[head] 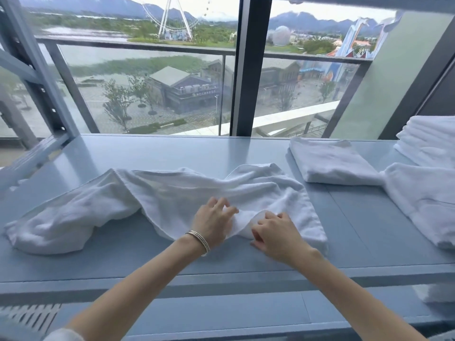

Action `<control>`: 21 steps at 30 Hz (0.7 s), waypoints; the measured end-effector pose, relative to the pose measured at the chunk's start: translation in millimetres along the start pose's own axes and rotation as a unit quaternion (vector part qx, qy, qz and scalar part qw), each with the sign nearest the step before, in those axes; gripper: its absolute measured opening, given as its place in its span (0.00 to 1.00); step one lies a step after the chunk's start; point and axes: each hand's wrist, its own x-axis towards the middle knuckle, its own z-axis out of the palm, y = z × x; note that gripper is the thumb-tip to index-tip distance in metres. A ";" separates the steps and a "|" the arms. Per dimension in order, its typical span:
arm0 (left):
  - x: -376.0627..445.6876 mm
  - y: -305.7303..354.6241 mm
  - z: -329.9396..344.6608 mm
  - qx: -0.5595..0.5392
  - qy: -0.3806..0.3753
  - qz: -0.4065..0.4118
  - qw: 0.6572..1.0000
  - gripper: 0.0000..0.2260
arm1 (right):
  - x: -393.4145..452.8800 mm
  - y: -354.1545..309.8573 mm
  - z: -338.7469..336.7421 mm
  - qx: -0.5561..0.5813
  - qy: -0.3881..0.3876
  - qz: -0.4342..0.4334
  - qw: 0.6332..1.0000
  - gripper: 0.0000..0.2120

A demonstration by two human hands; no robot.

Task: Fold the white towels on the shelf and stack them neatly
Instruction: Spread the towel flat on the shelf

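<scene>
White terry cloth, soft and limp, makes up the unfolded towel (172, 200) that lies rumpled across the middle of the blue-grey metal shelf (172, 151), its left end bunched near the shelf's front edge. It looks light and will sag wherever it is not supported, so it is best taken by a hemmed edge or by two corners and drawn taut before any fold.

The left hand (213, 221), a silver bangle (199, 241) at its wrist, rests on the cloth with fingers bent; whether it pinches the fabric cannot be told. The right hand (275, 233) sits just beside it at the near hem and seems to grasp a raised fold of the towel.

To the right lie a folded towel (330, 161), another white towel (426, 200) draped over the shelf's right end, and a stack of folded towels (430, 139) at the far right.

The stack and the draped towel are cut off by the frame's edge, so their number is unclear. The right hand's fingertips are hidden under the cloth.
</scene>
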 end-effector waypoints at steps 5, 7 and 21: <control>-5.2 7.1 8.2 -0.026 -0.264 -0.023 0.964 0.39 | 15.5 5.2 -2.2 0.036 -0.047 0.029 0.998 0.19; -8.0 -0.7 4.3 -0.036 -0.252 -0.003 0.967 0.42 | 17.8 9.9 2.3 0.029 -0.041 0.029 0.998 0.16; -22.9 -15.4 -34.9 -0.088 0.160 0.072 0.981 0.11 | 7.4 13.2 -11.9 0.063 -0.066 0.105 0.990 0.18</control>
